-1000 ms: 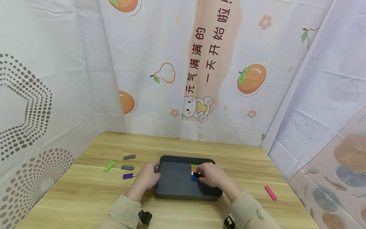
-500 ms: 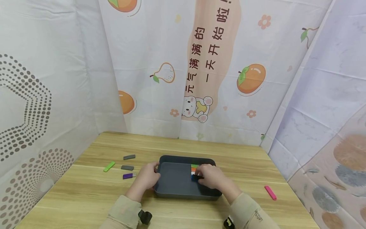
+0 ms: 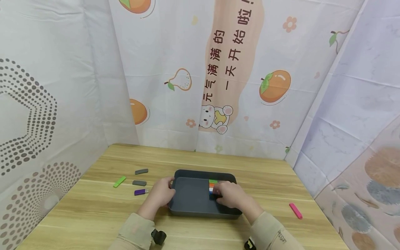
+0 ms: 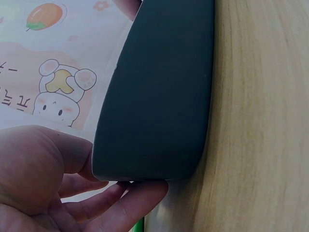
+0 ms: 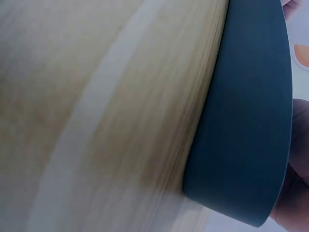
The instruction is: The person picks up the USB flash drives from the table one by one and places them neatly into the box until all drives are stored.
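A dark grey tray [image 3: 191, 198] sits on the wooden table. My left hand [image 3: 161, 192] grips its left wall, thumb and fingers on either side, as the left wrist view also shows. Inside the tray, my right hand [image 3: 232, 195] pinches a black USB stick [image 3: 213, 197], mostly covered by the fingers. Behind it lie a green stick [image 3: 213, 181], an orange one [image 3: 211, 185], a white one [image 3: 211, 189] and a blue one [image 3: 210, 192], side by side in a row. Their right ends are hidden under my hand. In the right wrist view the tray's wall blocks the fingers.
Left of the tray lie a purple USB stick [image 3: 141, 192] with a metal plug, two grey sticks, one nearer [image 3: 139, 183] and one farther [image 3: 141, 171], and a green stick [image 3: 119, 182]. A pink stick [image 3: 295, 210] lies far right. Printed curtains [image 3: 175, 114] enclose the table.
My right hand has lowered the black USB stick and drawn it slightly toward me, off the blue one to a spot just in front of it. The left hand and tray stay put.
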The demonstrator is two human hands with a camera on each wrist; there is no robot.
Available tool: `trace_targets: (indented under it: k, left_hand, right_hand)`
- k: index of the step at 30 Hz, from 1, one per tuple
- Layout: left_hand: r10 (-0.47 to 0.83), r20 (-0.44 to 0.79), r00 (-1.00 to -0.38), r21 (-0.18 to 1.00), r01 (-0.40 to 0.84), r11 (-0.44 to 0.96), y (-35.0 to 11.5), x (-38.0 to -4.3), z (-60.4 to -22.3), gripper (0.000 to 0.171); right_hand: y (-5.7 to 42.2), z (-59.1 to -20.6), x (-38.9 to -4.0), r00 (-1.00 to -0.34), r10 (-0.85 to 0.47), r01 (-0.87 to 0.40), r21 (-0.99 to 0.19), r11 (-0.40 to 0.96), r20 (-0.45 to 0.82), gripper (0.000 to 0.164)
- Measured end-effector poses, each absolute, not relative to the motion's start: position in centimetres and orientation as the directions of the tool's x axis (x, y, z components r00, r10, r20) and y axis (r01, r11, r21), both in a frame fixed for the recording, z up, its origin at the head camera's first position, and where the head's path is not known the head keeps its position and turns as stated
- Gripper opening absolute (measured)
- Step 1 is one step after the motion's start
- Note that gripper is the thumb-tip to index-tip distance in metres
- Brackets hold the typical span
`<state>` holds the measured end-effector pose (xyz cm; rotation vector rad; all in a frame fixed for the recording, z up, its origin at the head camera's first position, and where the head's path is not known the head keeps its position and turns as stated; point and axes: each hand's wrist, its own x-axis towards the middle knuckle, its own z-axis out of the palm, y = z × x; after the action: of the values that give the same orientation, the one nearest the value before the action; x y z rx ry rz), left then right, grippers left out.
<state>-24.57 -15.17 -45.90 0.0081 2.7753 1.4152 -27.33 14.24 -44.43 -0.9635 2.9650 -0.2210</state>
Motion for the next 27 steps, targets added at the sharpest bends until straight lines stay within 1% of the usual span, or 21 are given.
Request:
trace_targets:
  k: [11,27]
  left_hand:
    - [0.019,-0.020,-1.000,0.811,-0.005,0.585,-15.21,-24.66,-46.12,0.053]
    - [0.015,-0.024,-1.000,0.814,-0.010,0.581,-15.10,-24.57,-46.01,0.053]
  right_hand:
    - [14.20,-44.47,-27.27,-0.806,-0.591,-0.590,-0.119,0.799,0.030,0.017]
    - [14.19,-44.41,-27.20,-0.802,-0.596,-0.594,-0.127,0.794,0.027,0.016]
